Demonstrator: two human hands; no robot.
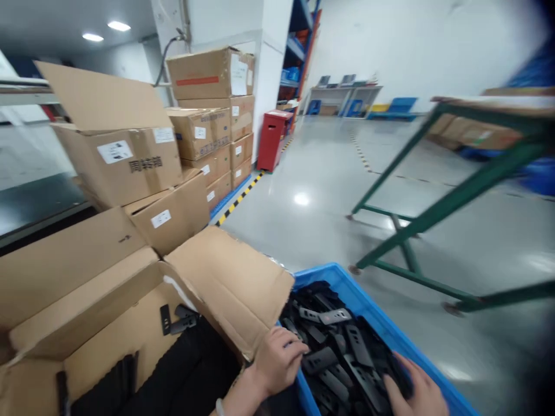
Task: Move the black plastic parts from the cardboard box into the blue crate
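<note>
A blue plastic bin (368,306) holds many black and dark grey flat plastic pieces (333,370) with small cut-outs. My left hand (280,358) is over the bin's left rim, beside a cardboard flap (234,277). Its fingers are curled, and what they hold, if anything, is hidden. At the right side of the bin, my right hand (418,390) has its thumb and fingers around black plastic pieces among the pile. To the left, an open cardboard box (108,323) contains dark sheet-like material (191,370) and a few loose black pieces (184,319).
Stacked cartons (208,133) stand behind the open box, at the left. A red cabinet (273,138) is beyond them, beside yellow-black floor tape (238,199). A green metal frame table (433,196) stands on the right. Shelving (299,52) and a far desk (342,95) are at the back.
</note>
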